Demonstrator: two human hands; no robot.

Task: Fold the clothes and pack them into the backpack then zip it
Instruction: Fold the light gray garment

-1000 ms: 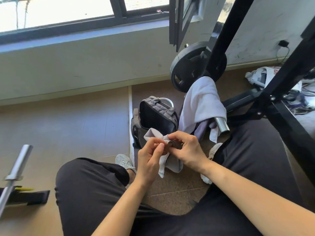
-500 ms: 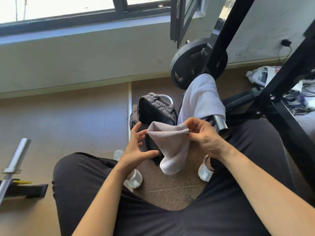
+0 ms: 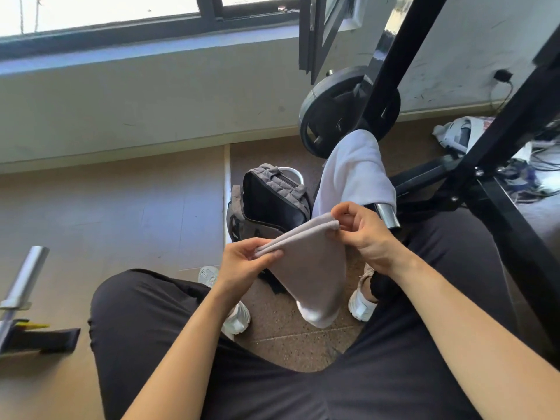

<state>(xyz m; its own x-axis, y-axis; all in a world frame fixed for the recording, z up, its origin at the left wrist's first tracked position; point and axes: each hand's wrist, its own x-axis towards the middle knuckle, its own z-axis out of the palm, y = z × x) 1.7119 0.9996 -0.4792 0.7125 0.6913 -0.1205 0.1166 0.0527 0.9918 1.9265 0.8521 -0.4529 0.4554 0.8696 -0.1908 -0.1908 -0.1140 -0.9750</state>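
Head view: tiled floor (image 3: 121,207) below a window (image 3: 91,13) wall, with a weight plate (image 3: 333,110) at the floor's far edge. Backpack (image 3: 272,198) stands on the floor ahead of the feet, a white garment (image 3: 354,168) draped on a bar just beside it. Left hand (image 3: 242,265) and right hand (image 3: 366,234) are raised over the knees, the right one higher. Grip: each narrow, pinching one top corner of a folded grey cloth (image 3: 309,259), which hangs between them in front of the backpack.

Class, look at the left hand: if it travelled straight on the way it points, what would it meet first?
The left hand pinches the folded grey cloth; past that, its line seems to lead to the open dark grey backpack, though that stands lower on the floor.
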